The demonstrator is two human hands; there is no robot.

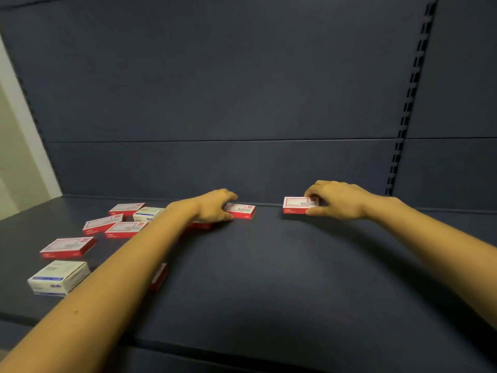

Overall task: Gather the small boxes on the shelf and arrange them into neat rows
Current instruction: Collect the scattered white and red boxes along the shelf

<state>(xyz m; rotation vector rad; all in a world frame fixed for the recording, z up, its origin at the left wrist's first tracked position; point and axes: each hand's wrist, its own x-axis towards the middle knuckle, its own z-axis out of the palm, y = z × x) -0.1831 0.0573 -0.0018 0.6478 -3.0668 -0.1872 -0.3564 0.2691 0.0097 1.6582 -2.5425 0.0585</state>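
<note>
The small boxes are flat cartons, most red-sided with a white top framed in red, a few pale with a blue stripe. They lie on a dark shelf [269, 278]. Farthest out from the back wall [215, 103] sits a blue-striped box [57, 277], with a lone red box [67, 246] a little nearer that wall. Closer in, a loose cluster of red boxes [125, 229] lies at odd angles with a pale box [148, 213] among them. Two more red ones lie flat just in front of the back wall, apart from each other: the middle box [242, 210] and the far-right box [297, 205].

The left hand [215, 205] reaches forward palm down. Its fingers are clamped on the middle box's left end, with the thumb on the near side and the forefinger along the far side. The right hand [338, 200], also palm down, pinches the far-right box's right end, thumb on the near edge and fingertips curled over the top.

The left forearm [121, 265] crosses the scatter, covering most of a hidden red box [160, 277] well out from the back wall and another under the wrist. A slotted upright [411, 98] runs up the back wall at its right side.
</note>
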